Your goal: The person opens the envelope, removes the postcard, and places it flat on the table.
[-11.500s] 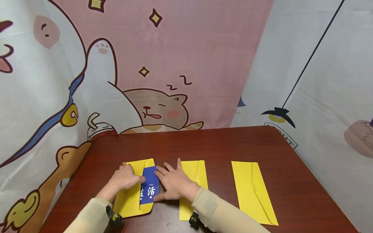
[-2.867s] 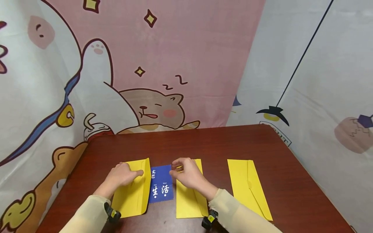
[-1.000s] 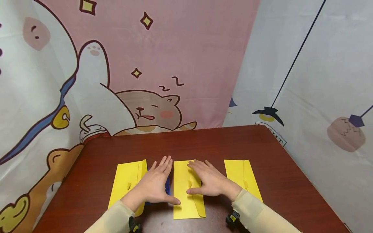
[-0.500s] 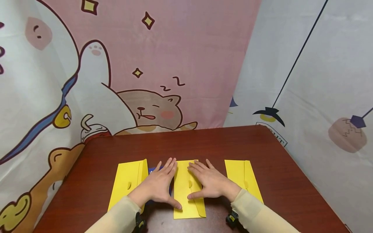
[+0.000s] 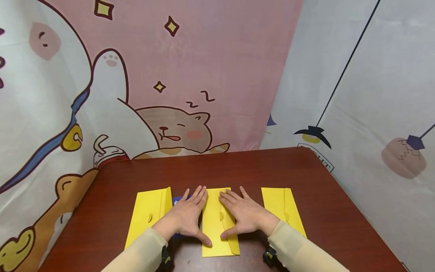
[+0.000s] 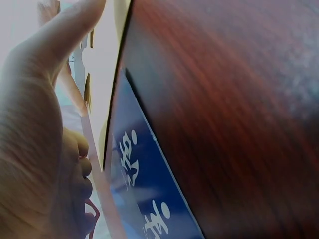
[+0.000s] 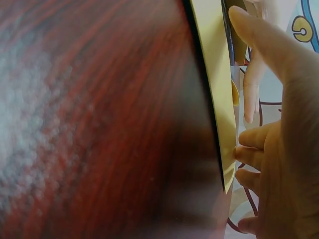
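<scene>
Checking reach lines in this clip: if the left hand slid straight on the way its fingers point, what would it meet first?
The left hand points away across the table. Past its fingertips only bare wood shows, so probably nothing before the cartoon backdrop.

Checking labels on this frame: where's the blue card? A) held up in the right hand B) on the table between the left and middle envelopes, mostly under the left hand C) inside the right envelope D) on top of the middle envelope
B: the blue card peeks out beneath the left hand, between the left envelope and the middle envelope.
</scene>
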Demonstrator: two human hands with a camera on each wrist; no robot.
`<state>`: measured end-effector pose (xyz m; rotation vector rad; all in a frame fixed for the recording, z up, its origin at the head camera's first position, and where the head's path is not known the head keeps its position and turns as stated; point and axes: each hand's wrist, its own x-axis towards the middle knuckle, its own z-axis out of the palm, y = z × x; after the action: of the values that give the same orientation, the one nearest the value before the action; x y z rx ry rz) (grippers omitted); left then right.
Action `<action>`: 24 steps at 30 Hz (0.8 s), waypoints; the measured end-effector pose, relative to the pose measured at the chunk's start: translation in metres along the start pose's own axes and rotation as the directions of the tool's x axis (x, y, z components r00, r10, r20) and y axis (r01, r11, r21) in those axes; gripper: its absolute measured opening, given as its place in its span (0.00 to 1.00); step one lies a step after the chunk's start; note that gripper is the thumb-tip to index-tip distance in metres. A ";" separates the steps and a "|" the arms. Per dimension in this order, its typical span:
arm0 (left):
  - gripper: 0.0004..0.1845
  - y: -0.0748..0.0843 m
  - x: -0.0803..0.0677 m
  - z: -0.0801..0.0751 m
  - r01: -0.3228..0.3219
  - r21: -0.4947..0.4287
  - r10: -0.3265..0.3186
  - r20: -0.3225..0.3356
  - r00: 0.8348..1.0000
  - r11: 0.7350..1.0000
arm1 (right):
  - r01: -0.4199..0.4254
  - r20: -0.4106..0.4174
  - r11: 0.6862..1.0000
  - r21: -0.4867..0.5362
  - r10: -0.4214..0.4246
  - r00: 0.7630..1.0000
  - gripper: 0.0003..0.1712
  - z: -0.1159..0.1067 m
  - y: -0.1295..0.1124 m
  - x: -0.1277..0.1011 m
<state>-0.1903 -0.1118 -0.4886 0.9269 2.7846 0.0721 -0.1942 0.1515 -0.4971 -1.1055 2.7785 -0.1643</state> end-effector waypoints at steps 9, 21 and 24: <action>0.87 -0.001 0.003 0.002 0.007 0.035 -0.009 0.036 0.999 0.999 | 0.007 0.008 0.999 -0.035 -0.006 1.000 0.72 -0.001 0.000 0.000; 0.87 -0.003 0.005 0.006 0.029 0.079 -0.035 0.074 0.997 0.996 | 0.004 0.006 0.998 -0.064 -0.004 1.000 0.72 -0.002 0.000 0.001; 0.87 -0.002 0.006 0.005 0.034 0.085 -0.040 0.080 0.996 0.996 | 0.004 0.004 0.998 -0.067 -0.004 1.000 0.72 -0.001 0.001 0.000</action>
<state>-0.1950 -0.1102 -0.4946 0.8763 2.7469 -0.0868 -0.1951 0.1517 -0.4960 -1.1252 2.7976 -0.0699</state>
